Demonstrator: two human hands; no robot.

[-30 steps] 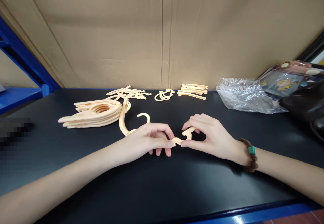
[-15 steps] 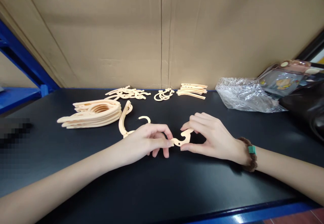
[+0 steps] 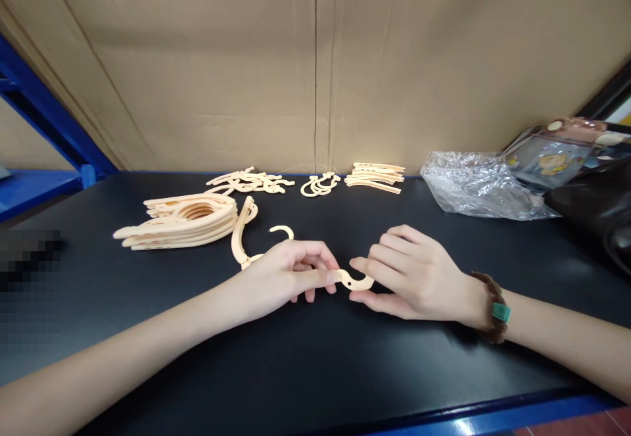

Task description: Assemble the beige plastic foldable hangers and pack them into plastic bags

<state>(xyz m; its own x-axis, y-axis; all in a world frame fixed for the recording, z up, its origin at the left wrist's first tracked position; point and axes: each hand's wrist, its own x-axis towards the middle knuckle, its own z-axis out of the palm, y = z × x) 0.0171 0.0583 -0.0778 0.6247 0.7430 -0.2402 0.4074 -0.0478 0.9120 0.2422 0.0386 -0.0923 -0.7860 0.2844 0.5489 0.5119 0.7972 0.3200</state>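
Observation:
A small cream curved piece (image 3: 355, 283) with a dark hole is between my hands. My left hand (image 3: 296, 271) pinches its left end between thumb and fingertips. At its right end is my right hand (image 3: 414, 275), fingers curled over the piece, which hides that end. Partly behind my left hand lie a cream hook (image 3: 283, 230) and a curved cream arm piece (image 3: 239, 232). Farther left is a stack of cream hanger-shaped parts (image 3: 197, 225).
Along the back of the black table (image 3: 315, 370) lie loose cream pieces (image 3: 254, 179), small hooks (image 3: 320, 185) and straight strips (image 3: 375, 177). Clear plastic wrap (image 3: 483, 183) and a dark bag (image 3: 596, 206) are at the right. A cardboard wall (image 3: 315, 68) stands behind.
The curved piece has turned, its right end now lower and under my right fingers. My right hand has shifted slightly right and down, its fingers more curled. My left hand keeps its pinch.

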